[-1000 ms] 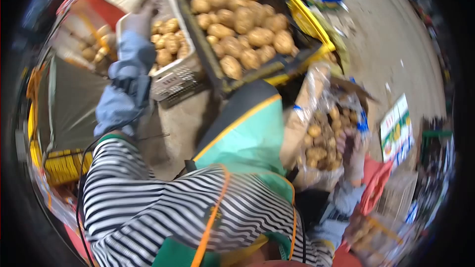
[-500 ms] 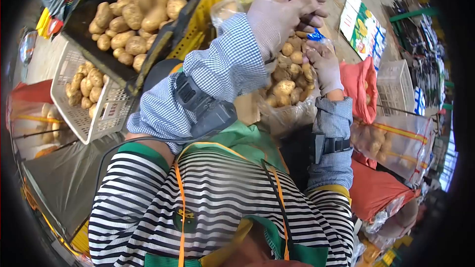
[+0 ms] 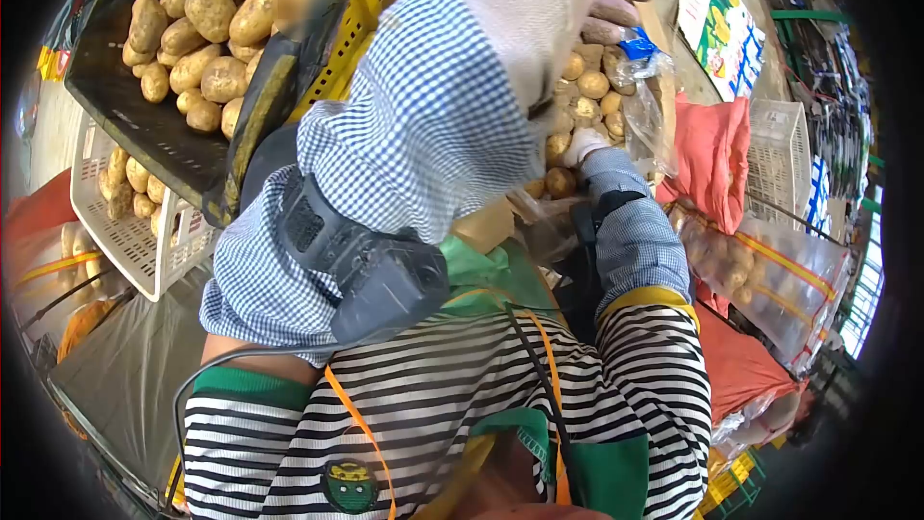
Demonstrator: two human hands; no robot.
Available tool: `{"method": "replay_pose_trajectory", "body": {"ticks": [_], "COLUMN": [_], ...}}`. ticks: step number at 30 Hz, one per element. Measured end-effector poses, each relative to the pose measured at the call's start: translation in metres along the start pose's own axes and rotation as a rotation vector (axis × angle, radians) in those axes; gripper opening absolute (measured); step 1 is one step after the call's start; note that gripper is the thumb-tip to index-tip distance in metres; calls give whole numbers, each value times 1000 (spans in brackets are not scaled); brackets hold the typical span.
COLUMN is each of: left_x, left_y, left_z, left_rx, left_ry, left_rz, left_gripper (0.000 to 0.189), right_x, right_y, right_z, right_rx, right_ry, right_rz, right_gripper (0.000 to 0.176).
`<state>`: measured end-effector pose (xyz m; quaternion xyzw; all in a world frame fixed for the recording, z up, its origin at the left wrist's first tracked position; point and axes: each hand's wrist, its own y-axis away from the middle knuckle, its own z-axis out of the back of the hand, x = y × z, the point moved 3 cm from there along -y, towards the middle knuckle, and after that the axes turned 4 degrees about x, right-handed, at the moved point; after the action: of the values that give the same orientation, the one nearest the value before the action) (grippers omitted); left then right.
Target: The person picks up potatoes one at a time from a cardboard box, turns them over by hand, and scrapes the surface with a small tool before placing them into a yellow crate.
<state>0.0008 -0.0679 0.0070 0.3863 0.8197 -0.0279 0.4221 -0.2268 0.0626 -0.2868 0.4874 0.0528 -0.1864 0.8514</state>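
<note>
My left hand [image 3: 539, 14], in a pale glove, is at the top of the view above a clear plastic bag [image 3: 651, 116]. Its fingers curl together, and what they hold, if anything, is hidden. Several potatoes [image 3: 589, 96] fill the bag below it. Gloved as well, my right hand [image 3: 582, 146] reaches down at the near side of these potatoes, touching them. Its fingers are mostly out of sight. A blue piece of plastic [image 3: 637, 43] lies at the bag's far edge, just under my left fingers.
A black-lined crate [image 3: 125, 130] of potatoes stands at the upper left against a yellow crate [image 3: 337, 63]. Below it is a white basket [image 3: 144, 270] with more potatoes. On the right are a red sack [image 3: 710, 149], a white crate [image 3: 778, 149] and a printed board [image 3: 714, 24].
My view has moved in closer. My left hand has gone up toward the top edge. My right hand has left the bag's right edge and moved down among the potatoes.
</note>
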Motion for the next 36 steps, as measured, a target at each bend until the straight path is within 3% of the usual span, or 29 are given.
{"method": "replay_pose_trajectory", "body": {"ticks": [1,3,4,5,7,10,14,16,17,18,19,20,21,23,25,26,27,28,29,30,31,33,34,35,36], "left_x": [1,-1,-2,-2,-3,-8,-11,-19,-25,-35,-42,-39,-29,-30,-23,-16,-7,0,4,6,7,6,6,9,13], "left_y": [-1,-4,-5,-6,-7,-4,0,3,12,26,33,12,-2,10,13,14,18,20,26,24,23,26,26,23,19], "left_z": [4,8,7,6,4,4,5,7,6,9,5,9,32,13,2,-3,-10,-18,-19,-19,-19,-22,-24,-23,-22], "left_rx": [-13,129,204,198,176,177,171,167,188,190,194,52,409,170,281,364,444,555,506,486,462,431,404,404,421], "left_ry": [4,5,6,8,7,15,47,104,96,87,76,59,-208,-308,-628,-722,-816,-658,-593,-573,-549,-622,-680,-683,-666], "left_rz": [0,-63,-95,-99,-128,-132,-115,-85,-87,-65,-44,-145,-434,-325,-250,-240,-221,-199,-198,-158,-116,-79,-42,-41,-79], "left_gripper": [29,29,30,30,27,26,25,25,25,26,27,29,34,36,37,40,43,50,53,52,50,49,47,47,47], "right_x": [1,5,-19,-3,26,26,8,-17,-1,-13,-9,-11,-16,5,9,7,7,11,12,8,13,16,30,18,8], "right_y": [-12,-50,-123,-104,-26,11,15,-12,91,80,121,148,162,214,230,227,230,234,236,239,248,269,248,238,229], "right_z": [-5,-23,-75,-65,-26,-3,17,36,96,93,109,119,121,122,112,108,104,101,101,103,105,110,107,104,104], "right_rx": [5,64,-96,-95,-138,-22,-213,-117,-206,-385,-47,129,345,47,497,592,589,598,608,609,613,-713,-966,-967,-388], "right_ry": [8,-186,-95,-89,-309,-314,-374,-396,-749,-943,-1407,-1734,-1971,-2345,-2480,-2450,-2460,-2455,-2440,-2166,-2160,-1656,-1673,-1676,-2056], "right_rz": [9,428,503,507,10,166,79,360,203,429,461,663,1009,956,1128,1166,1196,1247,1300,1518,1539,1214,1057,1058,1102], "right_gripper": [47,46,42,42,70,70,70,86,80,38,32,32,33,44,50,58,58,60,62,64,64,64,71,71,69]}}
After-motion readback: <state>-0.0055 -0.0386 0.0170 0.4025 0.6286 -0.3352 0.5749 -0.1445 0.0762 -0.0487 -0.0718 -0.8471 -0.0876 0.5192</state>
